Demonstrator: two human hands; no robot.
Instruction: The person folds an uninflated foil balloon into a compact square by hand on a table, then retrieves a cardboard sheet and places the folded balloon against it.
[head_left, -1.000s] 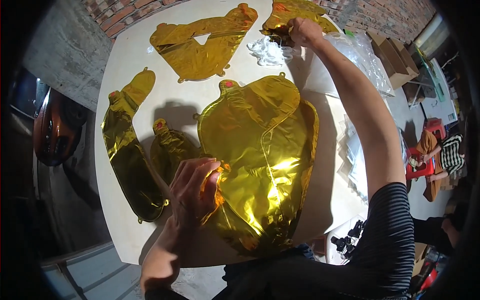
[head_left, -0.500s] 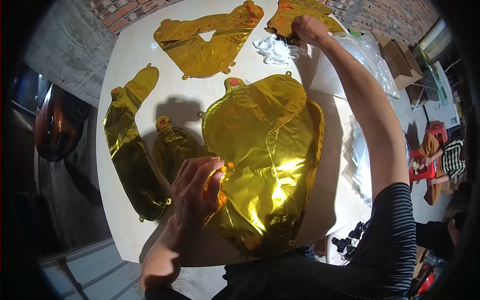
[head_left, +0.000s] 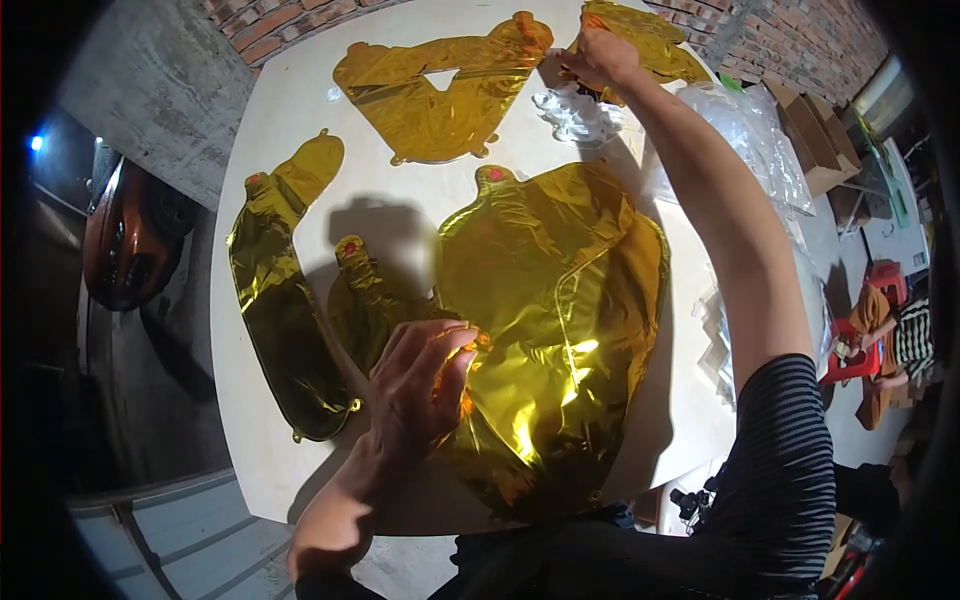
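Observation:
A large gold foil balloon (head_left: 540, 300), flat and creased, lies at the front middle of the table. My left hand (head_left: 420, 385) is closed in a pinch on its left edge, thumb against fingers. A smaller gold foil piece with a red-marked tab (head_left: 355, 290) lies partly under it. At the far right, my right hand (head_left: 603, 58) is closed beside another gold foil balloon (head_left: 655, 45); what its fingertips hold is too small to make out. Just below that hand sits a tangled heap of white string or ribbon (head_left: 577, 115).
A long gold foil balloon (head_left: 285, 330) lies at the left of the table (head_left: 390, 225). A gold foil balloon with a small gap (head_left: 430, 100) is at the back. Clear plastic bags (head_left: 740, 140) and cardboard boxes (head_left: 815, 140) stand right. Another person (head_left: 905, 335) sits farther off.
The whole view has shifted slightly, so the table sits more to the right. Relative to the table, my right hand has moved left. My left hand keeps its pinch on the large balloon.

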